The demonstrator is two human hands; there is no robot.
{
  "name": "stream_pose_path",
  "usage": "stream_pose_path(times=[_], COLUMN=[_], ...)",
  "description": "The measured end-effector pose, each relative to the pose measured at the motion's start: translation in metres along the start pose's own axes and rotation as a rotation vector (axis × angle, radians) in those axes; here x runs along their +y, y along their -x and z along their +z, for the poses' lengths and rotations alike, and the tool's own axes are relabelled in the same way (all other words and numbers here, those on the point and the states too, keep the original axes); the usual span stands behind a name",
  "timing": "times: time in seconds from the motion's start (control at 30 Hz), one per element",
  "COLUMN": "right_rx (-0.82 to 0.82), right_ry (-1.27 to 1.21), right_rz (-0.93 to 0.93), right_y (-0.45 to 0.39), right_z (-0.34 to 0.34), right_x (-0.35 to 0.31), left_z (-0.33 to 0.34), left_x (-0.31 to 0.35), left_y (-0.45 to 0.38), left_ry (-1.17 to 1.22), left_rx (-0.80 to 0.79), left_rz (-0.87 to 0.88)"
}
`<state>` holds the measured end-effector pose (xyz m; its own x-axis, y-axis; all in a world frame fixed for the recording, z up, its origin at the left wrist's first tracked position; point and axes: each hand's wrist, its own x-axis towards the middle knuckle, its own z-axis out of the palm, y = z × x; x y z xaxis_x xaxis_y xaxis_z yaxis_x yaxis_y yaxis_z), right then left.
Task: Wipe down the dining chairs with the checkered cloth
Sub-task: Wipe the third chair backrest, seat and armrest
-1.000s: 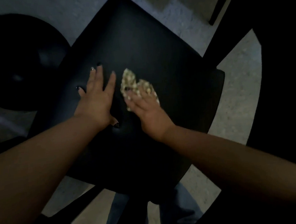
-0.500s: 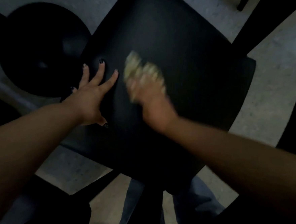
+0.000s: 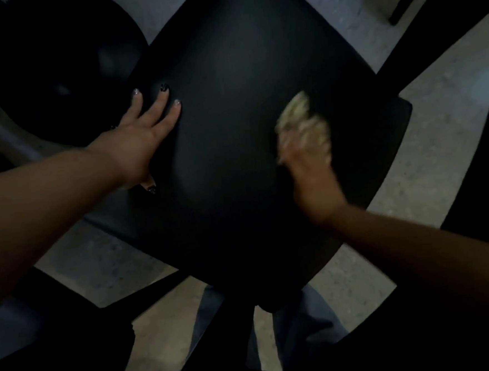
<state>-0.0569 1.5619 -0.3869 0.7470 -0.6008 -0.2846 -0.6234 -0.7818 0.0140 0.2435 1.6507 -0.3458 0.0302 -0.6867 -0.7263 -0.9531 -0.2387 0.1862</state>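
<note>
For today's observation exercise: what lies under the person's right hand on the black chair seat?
The cloth lies under the right hand on the chair seat; only its pale, blurred edge shows. The rest is covered.

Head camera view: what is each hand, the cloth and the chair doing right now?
Left hand: fingers spread, resting flat on the seat near its left edge.
Right hand: motion-blurred, pressing the cloth onto the seat.
Checkered cloth: bunched under the right hand's fingers, on the right part of the seat.
Black chair seat: bare apart from the hands and cloth.
Round black stool: stands apart at upper left, untouched.
</note>
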Motion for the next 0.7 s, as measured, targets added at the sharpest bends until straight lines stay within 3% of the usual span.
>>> stream_pose_path(times=[0.03, 0.07, 0.13, 0.17, 0.2, 0.27, 0.37, 0.4, 0.43, 0.5, 0.53, 0.6, 0.7], right_rx=[0.005, -0.112, -0.497, -0.481, -0.536, -0.556, -0.374, -0.385, -0.455, -0.788, -0.847, -0.721, -0.331], right_ry=[0.061, 0.081, -0.023, -0.088, -0.127, -0.204, -0.147, -0.124, -0.140, -0.173, -0.156, -0.169, -0.349], right_rz=[-0.117, -0.331, -0.805, -0.985, -1.039, -0.976, -0.732, -0.718, -0.787, -1.036, -1.131, -1.132, -0.816], right_y=[0.008, 0.026, 0.069, 0.063, 0.046, 0.010, 0.005, 0.015, 0.029, 0.054, 0.057, 0.038, -0.017], right_z=[-0.001, 0.006, 0.008, 0.004, -0.004, -0.012, -0.015, -0.014, -0.013, -0.007, -0.007, -0.008, -0.021], right_x=[-0.014, -0.028, -0.057, -0.044, -0.020, 0.018, 0.068, 0.073, 0.070, 0.051, 0.048, 0.058, 0.082], left_z=[-0.001, -0.002, -0.002, -0.002, -0.001, -0.001, 0.000, 0.001, 0.001, 0.002, 0.002, 0.004, 0.010], left_x=[0.001, 0.002, 0.004, 0.004, 0.004, 0.004, 0.003, 0.002, 0.001, 0.002, 0.002, 0.000, -0.005], left_y=[0.001, 0.001, 0.001, 0.001, 0.000, -0.001, -0.002, -0.002, -0.002, -0.002, -0.002, -0.004, -0.005], left_ry=[-0.005, -0.010, -0.017, -0.023, -0.030, -0.044, -0.051, -0.044, -0.042, -0.041, -0.032, -0.019, -0.010], left_rx=[-0.004, -0.008, -0.006, -0.005, -0.006, -0.009, -0.003, 0.000, 0.002, -0.004, -0.006, 0.003, 0.028], left_rz=[-0.005, -0.007, -0.008, -0.010, -0.009, -0.011, 0.003, 0.001, 0.000, 0.002, 0.000, 0.010, 0.025])
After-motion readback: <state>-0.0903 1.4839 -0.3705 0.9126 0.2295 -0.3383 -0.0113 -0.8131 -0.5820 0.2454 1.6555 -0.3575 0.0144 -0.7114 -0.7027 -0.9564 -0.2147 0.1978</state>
